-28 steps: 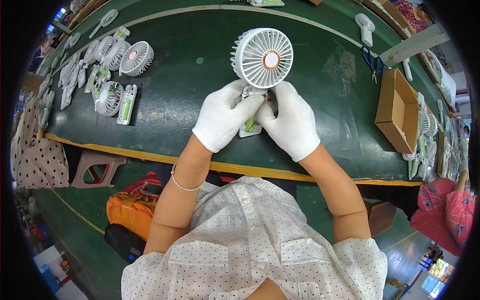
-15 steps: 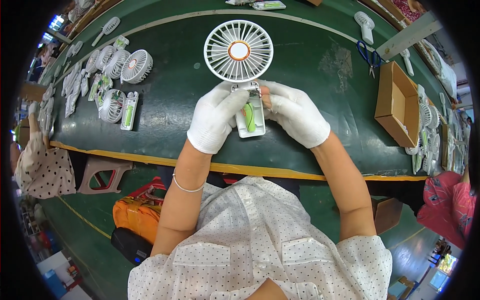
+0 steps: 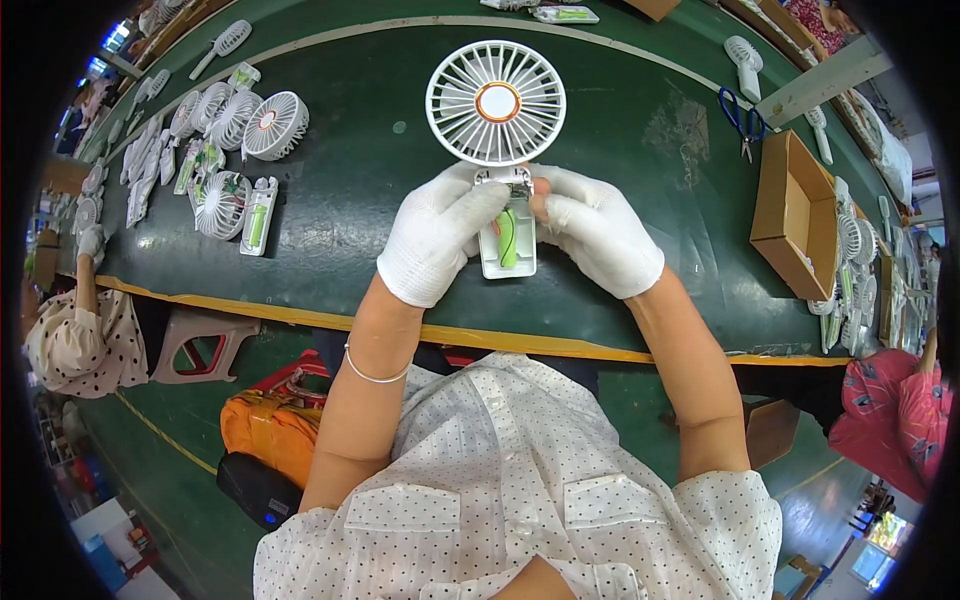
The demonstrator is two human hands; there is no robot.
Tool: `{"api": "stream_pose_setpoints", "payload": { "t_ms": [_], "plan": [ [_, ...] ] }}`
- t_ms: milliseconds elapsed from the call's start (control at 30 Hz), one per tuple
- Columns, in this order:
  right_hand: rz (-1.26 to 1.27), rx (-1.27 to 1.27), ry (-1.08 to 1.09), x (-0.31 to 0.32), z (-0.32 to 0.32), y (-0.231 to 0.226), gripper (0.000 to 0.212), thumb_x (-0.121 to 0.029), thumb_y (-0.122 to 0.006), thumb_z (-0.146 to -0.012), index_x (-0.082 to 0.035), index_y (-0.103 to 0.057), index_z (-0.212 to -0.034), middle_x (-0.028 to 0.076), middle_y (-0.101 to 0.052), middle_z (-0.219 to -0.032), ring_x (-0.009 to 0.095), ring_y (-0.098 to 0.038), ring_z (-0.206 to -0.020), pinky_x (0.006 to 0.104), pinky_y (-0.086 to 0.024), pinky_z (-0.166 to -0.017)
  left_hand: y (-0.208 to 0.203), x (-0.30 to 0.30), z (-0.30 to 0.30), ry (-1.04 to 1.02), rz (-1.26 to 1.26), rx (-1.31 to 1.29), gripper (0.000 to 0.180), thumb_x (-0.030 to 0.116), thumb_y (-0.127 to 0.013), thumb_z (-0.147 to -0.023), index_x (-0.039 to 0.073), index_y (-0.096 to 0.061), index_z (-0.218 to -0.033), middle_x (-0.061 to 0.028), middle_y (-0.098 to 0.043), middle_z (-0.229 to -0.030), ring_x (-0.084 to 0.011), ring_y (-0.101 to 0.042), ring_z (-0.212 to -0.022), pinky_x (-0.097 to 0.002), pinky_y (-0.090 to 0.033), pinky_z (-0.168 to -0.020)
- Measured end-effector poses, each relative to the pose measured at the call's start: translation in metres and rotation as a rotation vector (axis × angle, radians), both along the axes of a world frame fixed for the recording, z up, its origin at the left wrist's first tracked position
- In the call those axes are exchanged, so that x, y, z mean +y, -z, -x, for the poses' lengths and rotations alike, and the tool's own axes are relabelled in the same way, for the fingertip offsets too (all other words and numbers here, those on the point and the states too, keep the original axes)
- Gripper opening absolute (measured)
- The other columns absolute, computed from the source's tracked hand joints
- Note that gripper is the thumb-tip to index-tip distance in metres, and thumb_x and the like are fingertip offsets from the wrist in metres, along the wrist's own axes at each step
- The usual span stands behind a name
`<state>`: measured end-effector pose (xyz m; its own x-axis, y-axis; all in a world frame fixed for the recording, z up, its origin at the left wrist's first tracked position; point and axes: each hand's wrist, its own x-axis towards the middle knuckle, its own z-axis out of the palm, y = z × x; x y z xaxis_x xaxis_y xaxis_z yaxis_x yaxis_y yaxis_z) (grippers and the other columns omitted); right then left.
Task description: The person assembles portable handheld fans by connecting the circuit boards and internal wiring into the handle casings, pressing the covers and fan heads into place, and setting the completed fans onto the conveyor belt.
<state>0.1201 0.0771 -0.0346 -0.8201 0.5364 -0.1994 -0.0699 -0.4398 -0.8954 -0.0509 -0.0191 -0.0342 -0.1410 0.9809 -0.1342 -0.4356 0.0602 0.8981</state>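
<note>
Between my hands is a white handheld fan (image 3: 497, 102), its round grille pointing away from me and an orange ring around its hub. Its handle (image 3: 521, 262) is uncovered, showing a green battery (image 3: 507, 240) with a dark wire. My left hand (image 3: 432, 235), in a white glove, grips the handle's left side, thumb laid over the part just under the fan head. My right hand (image 3: 600, 230), gloved too but with bare fingertips showing, closes on the right side at the same height. The fingers behind the handle are hidden.
Several fan heads (image 3: 272, 125) and open handles (image 3: 258, 216) lie on the green table (image 3: 350, 180) to the left. At right are blue-handled scissors (image 3: 742, 115), a cardboard box (image 3: 780, 235) and more fans (image 3: 855, 240). A co-worker's gloved hand (image 3: 91, 240) is at far left.
The fan sits slightly further right in the picture, still held by both my hands. My left thumb has shifted a little across the upper handle. A co-worker's arm at far left has moved.
</note>
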Motion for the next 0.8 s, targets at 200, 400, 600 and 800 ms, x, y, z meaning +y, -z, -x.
{"api": "stream_pose_setpoints", "payload": {
  "t_ms": [200,400,600,800],
  "plan": [
    [-0.634,-0.357,0.165,-0.009,0.004,-0.004,0.03,-0.008,-0.054,-0.086,0.004,-0.061,-0.112,0.009,-0.068,-0.097,0.013,-0.062,-0.084,0.0305,-0.052,-0.078,0.0,0.001,-0.011,-0.052,-0.09,0.416,0.032,0.02,-0.061,-0.097,-0.001,-0.062,-0.122,-0.0049,-0.07,-0.1,-0.0081,-0.063,-0.088,-0.0233,-0.051,-0.078],
    [-0.956,-0.415,0.347,-0.022,0.015,0.0,0.033,-0.007,-0.054,-0.086,0.001,-0.058,-0.118,0.014,-0.066,-0.092,0.019,-0.063,-0.08,0.0314,-0.051,-0.077,-0.006,0.0,-0.017,-0.085,0.017,0.418,0.031,0.018,-0.062,-0.096,-0.002,-0.063,-0.12,-0.0055,-0.069,-0.1,-0.0086,-0.063,-0.088,-0.0234,-0.051,-0.079],
    [-0.863,-0.34,0.154,-0.021,0.012,-0.009,0.073,-0.015,-0.067,-0.08,-0.003,-0.04,-0.147,0.015,-0.059,-0.123,0.019,-0.063,-0.105,0.0296,-0.049,-0.093,0.014,0.004,-0.024,-0.23,0.04,-0.151,0.029,0.016,-0.062,-0.096,-0.003,-0.064,-0.117,-0.0058,-0.067,-0.103,-0.0099,-0.063,-0.089,-0.0259,-0.052,-0.078],
    [-0.94,-0.325,0.252,-0.016,0.015,0.003,0.064,-0.016,-0.068,-0.082,-0.001,-0.048,-0.141,0.014,-0.063,-0.125,0.02,-0.063,-0.108,0.0323,-0.049,-0.095,0.018,0.006,-0.026,-0.201,-0.06,-0.352,0.032,0.013,-0.057,-0.098,-0.007,-0.056,-0.123,-0.0106,-0.064,-0.111,-0.0153,-0.063,-0.098,-0.0284,-0.051,-0.085]
  ]
}}
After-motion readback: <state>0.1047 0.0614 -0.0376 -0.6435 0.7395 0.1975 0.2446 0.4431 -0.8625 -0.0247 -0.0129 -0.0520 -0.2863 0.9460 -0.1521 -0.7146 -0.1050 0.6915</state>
